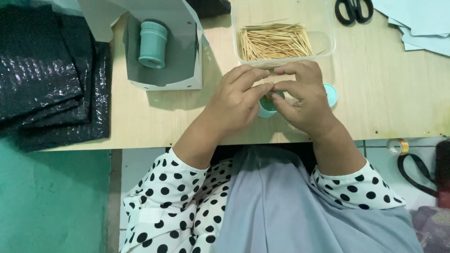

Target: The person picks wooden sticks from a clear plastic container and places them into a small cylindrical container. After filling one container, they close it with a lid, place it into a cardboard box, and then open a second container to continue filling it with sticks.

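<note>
My left hand (236,100) and my right hand (304,96) meet over a small teal open container (267,110) on the wooden table (375,89). Both hands pinch at its mouth, where thin toothpicks seem to stand; the fingers hide most of it. The left hand wraps the container's side. A round teal lid (332,93) lies just right of my right hand. Directly behind the hands stands a clear plastic tub (328,44) holding a pile of wooden toothpicks (274,41).
A closed teal container (152,44) lies inside an open grey-white cardboard box (187,51) at the back left. Black plastic bags (42,75) are stacked at far left. Black scissors (354,10) and pale paper sheets (422,26) lie back right. A tape roll (397,146) sits below the table edge.
</note>
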